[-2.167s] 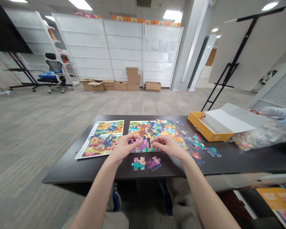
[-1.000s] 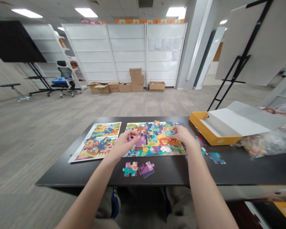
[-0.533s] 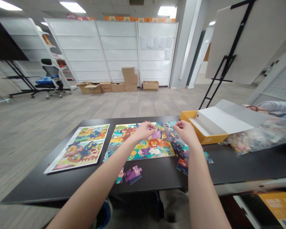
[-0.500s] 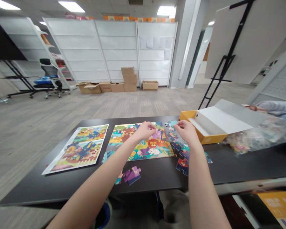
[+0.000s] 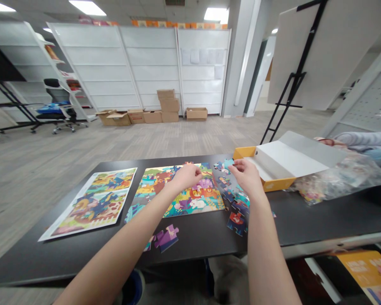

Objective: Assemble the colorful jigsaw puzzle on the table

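Observation:
A colourful, partly built jigsaw puzzle (image 5: 165,192) lies on the black table (image 5: 82,250). My left hand (image 5: 186,175) rests on its upper right part, fingers curled down onto the pieces; what they grip is hidden. My right hand (image 5: 247,174) hovers just right of the puzzle, over several loose pieces (image 5: 230,192), with thumb and fingers pinched near a small blue piece (image 5: 227,163). A purple loose piece (image 5: 167,237) lies near the table's front edge. A printed reference sheet (image 5: 90,204) lies left of the puzzle.
An open yellow box (image 5: 273,184) with a white lid stands right of my right hand. Beside it lies a clear bag of pieces (image 5: 333,180). Another person's sleeve (image 5: 365,142) shows at the far right. An easel (image 5: 292,84) stands behind; cardboard boxes (image 5: 152,114) line the wall.
Both hands have moved from the puzzle's near edge to its far right corner. My right hand has reached toward the loose pieces by the box. My view has shifted right.

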{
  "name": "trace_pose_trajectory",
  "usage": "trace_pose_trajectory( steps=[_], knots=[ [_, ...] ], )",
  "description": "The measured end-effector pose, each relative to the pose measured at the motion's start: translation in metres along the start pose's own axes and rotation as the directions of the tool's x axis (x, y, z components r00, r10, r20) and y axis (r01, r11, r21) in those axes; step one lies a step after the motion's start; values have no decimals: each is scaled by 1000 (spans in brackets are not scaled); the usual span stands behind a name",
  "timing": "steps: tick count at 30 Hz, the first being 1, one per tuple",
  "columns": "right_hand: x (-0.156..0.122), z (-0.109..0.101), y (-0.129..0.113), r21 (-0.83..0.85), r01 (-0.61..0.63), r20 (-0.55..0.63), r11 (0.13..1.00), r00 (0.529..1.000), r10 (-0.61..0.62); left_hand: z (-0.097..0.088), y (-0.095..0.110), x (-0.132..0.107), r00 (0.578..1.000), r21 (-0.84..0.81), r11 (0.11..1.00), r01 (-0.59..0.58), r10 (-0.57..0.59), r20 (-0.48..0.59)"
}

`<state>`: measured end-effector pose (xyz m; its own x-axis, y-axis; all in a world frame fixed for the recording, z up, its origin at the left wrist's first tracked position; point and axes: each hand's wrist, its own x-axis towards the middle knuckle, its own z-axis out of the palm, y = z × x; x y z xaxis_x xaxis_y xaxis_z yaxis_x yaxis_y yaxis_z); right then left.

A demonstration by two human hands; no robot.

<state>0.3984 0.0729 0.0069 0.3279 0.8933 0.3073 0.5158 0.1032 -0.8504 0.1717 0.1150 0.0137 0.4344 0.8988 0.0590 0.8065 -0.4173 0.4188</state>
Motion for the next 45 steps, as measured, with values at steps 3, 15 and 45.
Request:
trace_pose_trajectory(
  steps=[3, 15, 45],
  knots=[
    [-1, -1, -1, -23, 0, 3, 1000, 1000, 0, -7, -2, -3, 999, 88, 996, -33, 31, 19],
    [-4, -9, 19, -525, -84, 149, 847, 971, 189, -13, -10, -3, 999, 321, 945, -53, 54, 5],
    [-22, 30, -33, -367, 304, 545, 879, 836, -61, -26, -32, 50, 933, 97, 940, -327, 304, 191]
  ],
)
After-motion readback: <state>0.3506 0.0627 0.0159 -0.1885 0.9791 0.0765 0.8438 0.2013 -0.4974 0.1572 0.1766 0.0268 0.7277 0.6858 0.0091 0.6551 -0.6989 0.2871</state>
